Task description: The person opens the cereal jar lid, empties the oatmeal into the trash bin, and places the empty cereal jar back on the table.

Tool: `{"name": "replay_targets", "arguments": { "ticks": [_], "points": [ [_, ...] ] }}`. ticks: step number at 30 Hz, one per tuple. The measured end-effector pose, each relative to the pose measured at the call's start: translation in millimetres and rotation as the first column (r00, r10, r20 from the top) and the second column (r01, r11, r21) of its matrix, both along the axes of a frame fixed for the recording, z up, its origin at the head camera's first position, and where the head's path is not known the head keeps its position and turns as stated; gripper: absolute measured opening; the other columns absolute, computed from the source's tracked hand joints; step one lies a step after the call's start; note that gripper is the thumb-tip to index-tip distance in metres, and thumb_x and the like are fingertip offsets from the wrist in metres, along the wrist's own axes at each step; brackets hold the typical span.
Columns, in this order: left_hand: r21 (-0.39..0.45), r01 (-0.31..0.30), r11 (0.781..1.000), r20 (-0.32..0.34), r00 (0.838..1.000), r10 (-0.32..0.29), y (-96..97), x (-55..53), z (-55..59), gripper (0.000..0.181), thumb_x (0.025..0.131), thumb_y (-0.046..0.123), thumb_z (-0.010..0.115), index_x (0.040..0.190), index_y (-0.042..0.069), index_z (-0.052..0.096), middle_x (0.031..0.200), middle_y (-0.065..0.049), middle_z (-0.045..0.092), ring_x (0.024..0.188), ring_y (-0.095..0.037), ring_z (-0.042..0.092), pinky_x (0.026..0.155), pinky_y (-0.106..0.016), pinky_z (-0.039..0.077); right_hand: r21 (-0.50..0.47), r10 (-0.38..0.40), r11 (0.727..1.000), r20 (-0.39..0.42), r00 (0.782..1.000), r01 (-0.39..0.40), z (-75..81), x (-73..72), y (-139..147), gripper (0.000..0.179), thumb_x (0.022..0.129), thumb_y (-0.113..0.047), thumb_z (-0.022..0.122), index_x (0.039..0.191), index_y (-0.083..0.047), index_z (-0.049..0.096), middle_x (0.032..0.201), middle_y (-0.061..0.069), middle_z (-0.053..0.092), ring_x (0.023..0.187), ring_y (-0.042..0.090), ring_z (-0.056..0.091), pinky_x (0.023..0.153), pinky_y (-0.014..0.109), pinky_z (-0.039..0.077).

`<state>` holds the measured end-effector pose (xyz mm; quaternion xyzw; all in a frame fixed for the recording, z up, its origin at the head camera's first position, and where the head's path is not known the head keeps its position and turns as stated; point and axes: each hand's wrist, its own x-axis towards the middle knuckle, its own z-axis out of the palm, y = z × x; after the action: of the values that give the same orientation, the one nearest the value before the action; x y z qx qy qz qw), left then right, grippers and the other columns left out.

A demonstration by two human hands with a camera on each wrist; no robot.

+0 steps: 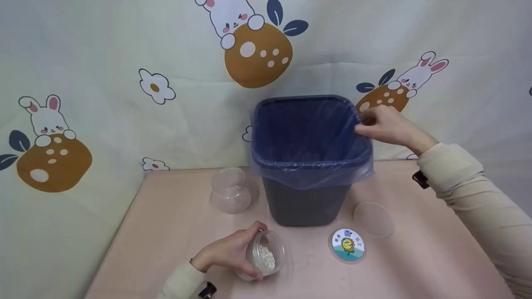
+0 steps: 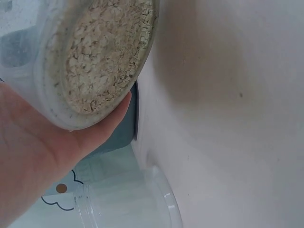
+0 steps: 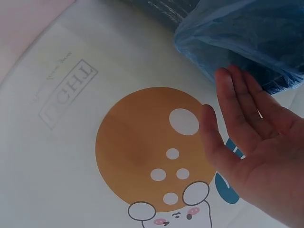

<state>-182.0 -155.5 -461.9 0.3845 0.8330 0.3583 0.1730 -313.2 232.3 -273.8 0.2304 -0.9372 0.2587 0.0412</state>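
My left hand [image 1: 235, 251] grips a clear plastic jar [image 1: 277, 245] tilted over the tabletop, its mouth toward the right. Pale flakes [image 1: 266, 256] that look like oats lie inside it. In the left wrist view the flakes [image 2: 104, 57] press against the jar's base. My right hand [image 1: 388, 124] is at the right rim of a dark bin [image 1: 307, 203] lined with a blue plastic bag [image 1: 309, 176]. From the right wrist, that hand [image 3: 259, 137] shows loosely extended fingers beside the bag [image 3: 232, 40], nothing pinched between them; whether they touch it I cannot tell.
A clear empty-looking jar [image 1: 231, 191] stands left of the bin. On the right lie a clear round lid [image 1: 373, 219] and a round lid with a sunflower picture [image 1: 348, 245]. A patterned cloth [image 1: 199, 120] hangs behind the pinkish tabletop [image 1: 174, 216].
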Motion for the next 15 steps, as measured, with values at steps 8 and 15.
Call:
{"name": "replay_targets", "arguments": {
  "ticks": [8,15],
  "points": [
    [0.01,-0.031,0.999,-0.017,0.999,0.031,-4.6,-1.2,9.2,0.087,0.064,0.036,0.09,0.127,0.009,0.036,0.118,-0.013,0.056,0.107,-0.025,0.056,0.095,-0.037,0.042,0.182,-0.016,0.983,-0.046,0.999,0.025,11.3,3.1,-6,0.018,0.086,-0.021,0.06,0.082,-0.004,0.062,0.066,0.003,0.054,0.059,0.02,0.048,0.053,0.033,0.036],
    [0.095,-0.126,0.988,-0.047,0.99,0.131,-24.8,-4.3,31.9,0.09,0.062,0.03,0.091,0.13,0.005,0.037,0.122,-0.015,0.056,0.111,-0.029,0.055,0.098,-0.041,0.041,0.19,-0.022,0.981,-0.032,0.999,0.027,11.5,3.1,-6,0.022,0.087,-0.023,0.059,0.09,-0.001,0.063,0.075,0.007,0.061,0.065,0.023,0.054,0.057,0.036,0.041]
  ]
}}
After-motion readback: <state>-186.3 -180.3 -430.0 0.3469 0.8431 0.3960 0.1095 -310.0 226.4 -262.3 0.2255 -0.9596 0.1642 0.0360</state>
